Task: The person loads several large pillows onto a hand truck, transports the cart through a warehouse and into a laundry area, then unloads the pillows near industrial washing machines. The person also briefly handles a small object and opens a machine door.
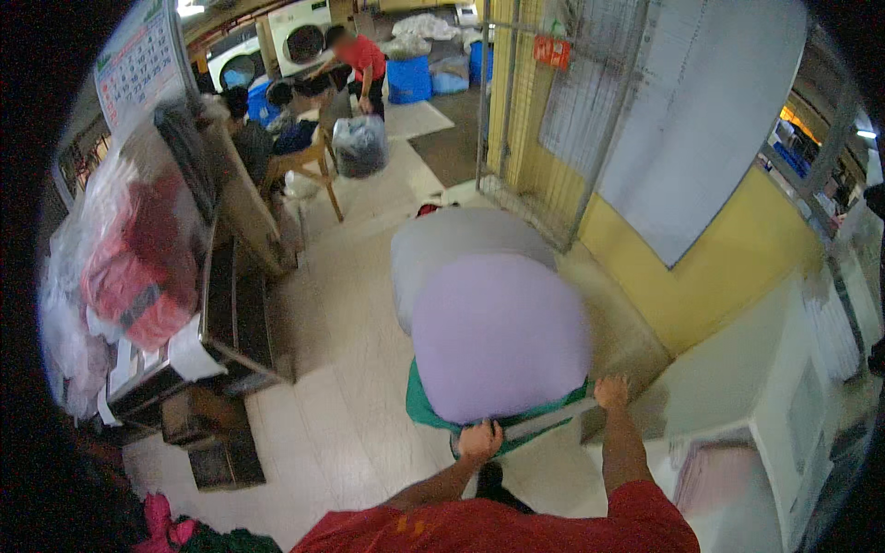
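In front of me stands a cart with a green cloth liner (426, 402), loaded with a large, rounded lilac bundle (502, 336). Behind the lilac one bulges a grey bundle (461, 230). A greyish bar (548, 417), apparently the cart's handle, runs along its near side. My left hand (480, 442) is closed around the bar's left part, below the lilac bundle. Farther right, my right hand (611, 392) is closed at the bar's other end. The cart's wheels and frame are mostly hidden under the load.
A yellow wall (728, 263) with a wire-mesh gate (525, 111) borders the right. On the left, a dark rack (235, 304) carries plastic-wrapped bundles; brown boxes (203, 419) sit below. Ahead are a wooden chair (313, 161), a person in red (364, 60), another seated person, and washing machines (300, 37).
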### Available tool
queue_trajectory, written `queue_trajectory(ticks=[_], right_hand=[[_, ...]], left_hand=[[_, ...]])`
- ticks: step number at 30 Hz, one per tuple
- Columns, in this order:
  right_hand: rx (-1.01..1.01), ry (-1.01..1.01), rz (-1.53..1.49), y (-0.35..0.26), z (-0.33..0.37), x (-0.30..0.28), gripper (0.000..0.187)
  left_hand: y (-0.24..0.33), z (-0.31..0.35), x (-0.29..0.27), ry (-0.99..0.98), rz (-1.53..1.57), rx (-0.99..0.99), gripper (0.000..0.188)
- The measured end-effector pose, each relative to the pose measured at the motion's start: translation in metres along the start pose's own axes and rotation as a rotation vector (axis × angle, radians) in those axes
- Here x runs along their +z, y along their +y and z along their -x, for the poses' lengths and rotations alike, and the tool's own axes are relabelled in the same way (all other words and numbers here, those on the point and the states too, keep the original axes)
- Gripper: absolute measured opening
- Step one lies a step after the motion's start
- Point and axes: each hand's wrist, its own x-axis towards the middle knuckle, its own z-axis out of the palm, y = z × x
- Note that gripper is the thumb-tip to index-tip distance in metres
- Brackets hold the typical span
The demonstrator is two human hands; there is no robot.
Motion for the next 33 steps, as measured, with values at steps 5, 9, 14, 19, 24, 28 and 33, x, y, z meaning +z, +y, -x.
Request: queue_trajectory(ticks=[5,9,14,19,24,28,33], right_hand=[[-0.123,-0.077,0.057,-0.014,-0.131,-0.037,0.046],[-0.073,0.099,0.02,-0.038,-0.226,-0.06,0.044],[-0.16,-0.02,0.001,-0.066,-0.365,-0.07,0.047],[-0.066,0.101,0.144,-0.099,-0.493,-0.075,0.044],[-0.146,0.259,-0.007,-0.145,-0.594,-0.091,0.041],[-0.221,0.395,-0.037,-0.181,-0.671,-0.097,0.04],[-0.208,0.357,-0.081,-0.237,-0.748,-0.134,0.045]], left_hand=[[0.013,-0.132,-0.016,-0.1,0.048,-0.107,0.041],[0.002,-0.23,-0.013,0.011,0.012,-0.057,0.036],[-0.017,-0.351,-0.026,0.007,0.04,-0.092,0.037],[-0.029,-0.467,-0.059,-0.062,0.082,-0.232,0.039],[-0.058,-0.574,-0.081,0.017,0.033,-0.23,0.04],[-0.085,-0.657,-0.104,0.026,0.013,-0.242,0.038],[-0.139,-0.748,-0.118,-0.009,0.106,-0.325,0.038]])
